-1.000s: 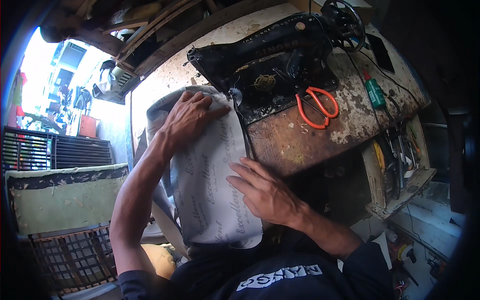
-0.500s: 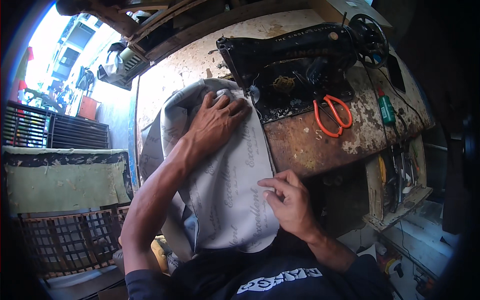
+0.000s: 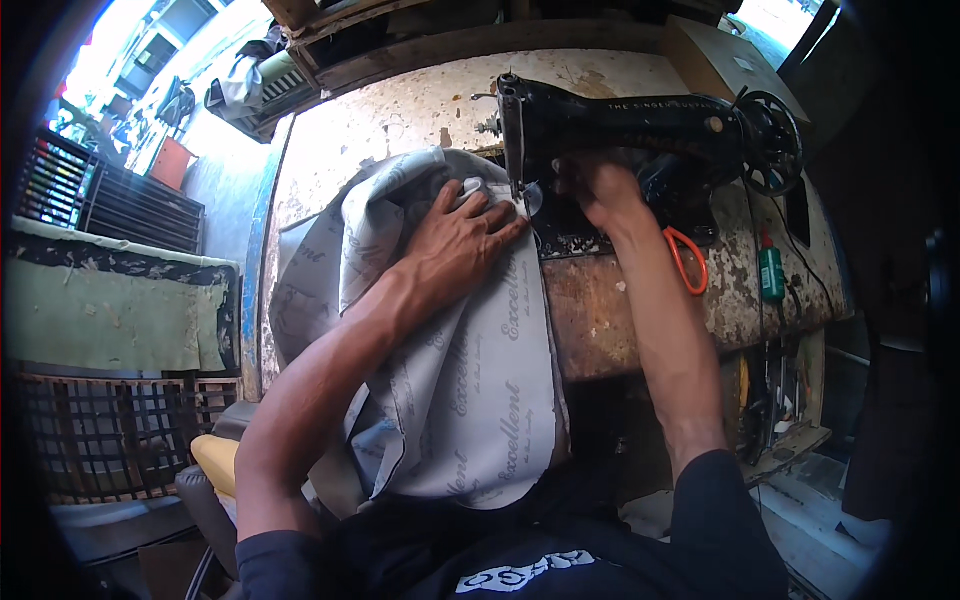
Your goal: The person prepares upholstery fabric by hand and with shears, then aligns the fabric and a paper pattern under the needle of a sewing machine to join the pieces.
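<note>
My left hand [image 3: 465,232] lies with fingers spread on a grey printed fabric [image 3: 495,400], close to the needle area of a black sewing machine [image 3: 620,115]. The cloth is bunched and folded around that hand, and its long flat part hangs over the table edge toward my lap. Under the machine's arm, to the right of the needle bar, reaches my right hand [image 3: 605,190]. Its fingers are bent and partly in shadow; whether they hold anything is hidden. Orange-handled scissors [image 3: 690,262] lie beside my right forearm, which covers part of them.
A green bottle with a red cap [image 3: 770,270] is on the worn wooden table [image 3: 620,330] at the right, near a dark cable. Below it is an open tool compartment [image 3: 785,400]. A cardboard box [image 3: 730,65] sits behind the machine. Left are a green padded panel [image 3: 120,310] and woven lattice [image 3: 120,440].
My right hand has left the lower right edge of the fabric and moved forward under the machine's arm. My left hand stays on the cloth by the needle. The view has shifted slightly.
</note>
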Available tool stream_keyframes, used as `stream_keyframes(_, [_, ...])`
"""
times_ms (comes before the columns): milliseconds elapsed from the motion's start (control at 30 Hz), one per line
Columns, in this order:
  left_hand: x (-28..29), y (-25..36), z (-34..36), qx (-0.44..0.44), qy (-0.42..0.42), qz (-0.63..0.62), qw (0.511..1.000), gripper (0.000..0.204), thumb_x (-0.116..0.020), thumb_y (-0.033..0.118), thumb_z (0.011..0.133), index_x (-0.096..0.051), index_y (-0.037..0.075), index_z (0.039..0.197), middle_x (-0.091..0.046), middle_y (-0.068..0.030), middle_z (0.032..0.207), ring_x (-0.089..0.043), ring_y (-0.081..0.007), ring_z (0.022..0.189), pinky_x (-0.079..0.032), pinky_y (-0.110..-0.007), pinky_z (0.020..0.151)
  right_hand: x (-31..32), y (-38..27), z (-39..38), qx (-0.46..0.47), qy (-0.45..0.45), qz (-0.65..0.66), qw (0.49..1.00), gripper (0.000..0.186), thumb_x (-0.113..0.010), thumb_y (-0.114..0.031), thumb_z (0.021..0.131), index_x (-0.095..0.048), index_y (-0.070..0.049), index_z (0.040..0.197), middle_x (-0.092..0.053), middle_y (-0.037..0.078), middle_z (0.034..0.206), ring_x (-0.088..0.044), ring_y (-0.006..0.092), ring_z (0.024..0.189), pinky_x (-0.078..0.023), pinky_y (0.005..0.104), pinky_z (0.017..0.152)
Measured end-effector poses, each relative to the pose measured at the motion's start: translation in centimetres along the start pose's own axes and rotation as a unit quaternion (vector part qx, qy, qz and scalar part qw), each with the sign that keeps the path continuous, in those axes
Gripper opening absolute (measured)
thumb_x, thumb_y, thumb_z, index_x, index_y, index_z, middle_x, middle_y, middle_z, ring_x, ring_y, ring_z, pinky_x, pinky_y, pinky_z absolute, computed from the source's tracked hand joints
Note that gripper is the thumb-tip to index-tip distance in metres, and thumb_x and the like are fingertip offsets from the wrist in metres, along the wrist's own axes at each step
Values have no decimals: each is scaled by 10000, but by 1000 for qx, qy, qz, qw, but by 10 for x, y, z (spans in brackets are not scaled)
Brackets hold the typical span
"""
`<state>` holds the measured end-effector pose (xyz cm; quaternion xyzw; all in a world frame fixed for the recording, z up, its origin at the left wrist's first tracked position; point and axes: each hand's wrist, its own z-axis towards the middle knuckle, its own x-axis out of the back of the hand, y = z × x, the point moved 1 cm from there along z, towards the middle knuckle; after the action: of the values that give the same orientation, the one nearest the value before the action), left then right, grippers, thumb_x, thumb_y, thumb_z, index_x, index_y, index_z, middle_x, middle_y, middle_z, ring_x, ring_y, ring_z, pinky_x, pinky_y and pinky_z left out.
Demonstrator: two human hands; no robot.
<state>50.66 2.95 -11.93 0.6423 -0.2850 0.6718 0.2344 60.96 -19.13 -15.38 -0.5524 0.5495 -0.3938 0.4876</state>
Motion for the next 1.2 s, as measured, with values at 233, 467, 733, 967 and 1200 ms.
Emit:
stream_keyframes(233, [-7, -5, -11, 24, -6, -6, 1000, 521, -428, 110, 1030, -541, 221, 1526, -555, -76, 1532, -536, -265, 1349, -238, -582, 1246, -15, 15, 44, 139, -47, -424, 894, 450, -672, -134, 873, -676, -142, 1322, -663, 98, 1350, -646, 257, 1199, -547, 404, 1003])
stream_keyframes(467, [1, 0, 2, 22, -31, -24, 999, 521, -424, 116, 1033, -553, 243, 1522, -569, -48, 1526, -533, -258, 1354, -225, -577, 1251, 10, 55, 74, 188, -119, -422, 879, 587, -652, -147, 872, -601, -207, 1453, -573, 118, 1516, -492, 290, 1448, -367, 415, 1243])
stream_keyframes(733, [2, -8, -2, 36, -26, -20, 999, 531, -414, 124, 1035, -564, 264, 1524, -548, -47, 1561, -523, -254, 1378, -215, -570, 1261, -13, 14, 29, 316, -24, -599, 735, 578, -684, -159, 900, -594, -207, 1469, -517, 117, 1571, -422, 319, 1504, -327, 458, 1272])
stream_keyframes(967, [6, -9, 0, 47, -34, -42, 997, 525, -394, 132, 1048, -584, 272, 1517, -534, -53, 1580, -510, -262, 1403, -184, -568, 1303, -10, 13, 31, 348, -19, -585, 732, 532, -681, -156, 894, -630, -205, 1421, -556, 127, 1523, -450, 325, 1481, -336, 460, 1264])
stream_keyframes(1200, [0, -19, 3, 44, -24, -36, 998, 514, -379, 138, 1059, -613, 289, 1491, -550, -52, 1558, -518, -265, 1403, -166, -570, 1322, -15, 25, 40, 271, -47, -438, 856, 494, -657, -99, 869, -661, -171, 1357, -573, 132, 1494, -499, 302, 1430, -377, 430, 1228])
